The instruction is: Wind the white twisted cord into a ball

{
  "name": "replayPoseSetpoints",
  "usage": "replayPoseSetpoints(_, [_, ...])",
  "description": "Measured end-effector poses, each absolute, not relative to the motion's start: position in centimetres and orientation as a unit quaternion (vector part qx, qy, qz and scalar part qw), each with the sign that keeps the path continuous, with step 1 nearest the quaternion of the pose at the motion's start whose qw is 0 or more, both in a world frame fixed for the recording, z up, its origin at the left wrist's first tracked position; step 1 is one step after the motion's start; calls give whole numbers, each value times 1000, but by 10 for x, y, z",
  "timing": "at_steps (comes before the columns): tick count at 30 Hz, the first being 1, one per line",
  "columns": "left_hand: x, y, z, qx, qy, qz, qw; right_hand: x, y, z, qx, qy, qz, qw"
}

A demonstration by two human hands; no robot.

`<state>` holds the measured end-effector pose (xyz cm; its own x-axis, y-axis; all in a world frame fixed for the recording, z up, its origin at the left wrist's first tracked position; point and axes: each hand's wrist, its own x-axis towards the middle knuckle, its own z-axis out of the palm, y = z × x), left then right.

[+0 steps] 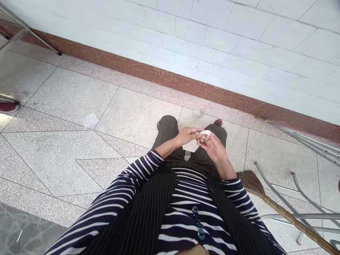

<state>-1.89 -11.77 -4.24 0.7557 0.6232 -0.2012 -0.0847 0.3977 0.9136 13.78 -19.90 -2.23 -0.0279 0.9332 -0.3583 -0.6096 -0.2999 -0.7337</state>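
Above my lap my two hands meet at a small white piece of yarn work [205, 133]. My right hand [216, 148] is closed around it, the fingers curled under and the thumb at its edge. From the left, my left hand [187, 136] pinches the white yarn at the near end of the piece. A thin tool between those fingers may be there, but I cannot make it out. On the floor beyond my knees lies a ball of white yarn [197, 113], and a strand [194, 122] runs from it up toward my hands.
A broom [281, 205] leans at my right beside metal chair legs [294, 209]. Folded metal frames [305, 136] lie along the wall. A white paper [89, 120] is on the tiled floor at left. Another metal leg [45, 40] stands by the wall, near a red shoe [9, 107].
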Motion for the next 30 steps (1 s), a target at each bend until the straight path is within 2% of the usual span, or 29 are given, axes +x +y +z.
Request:
replayPoseSetpoints(7, [-19,-115,-51,534,275,233,765,141,-199,-37,-487,-170,654,554])
replayPoseSetpoints(20, [-27,-112,-44,576,282,203,740,142,-202,-25,-489,-257,671,495])
replayPoseSetpoints(27, [-29,-131,-65,642,308,168,682,142,-203,-17,-481,-279,685,471])
replayPoseSetpoints(30, [-35,-142,-70,714,344,101,601,143,-203,-17,-496,-341,660,449])
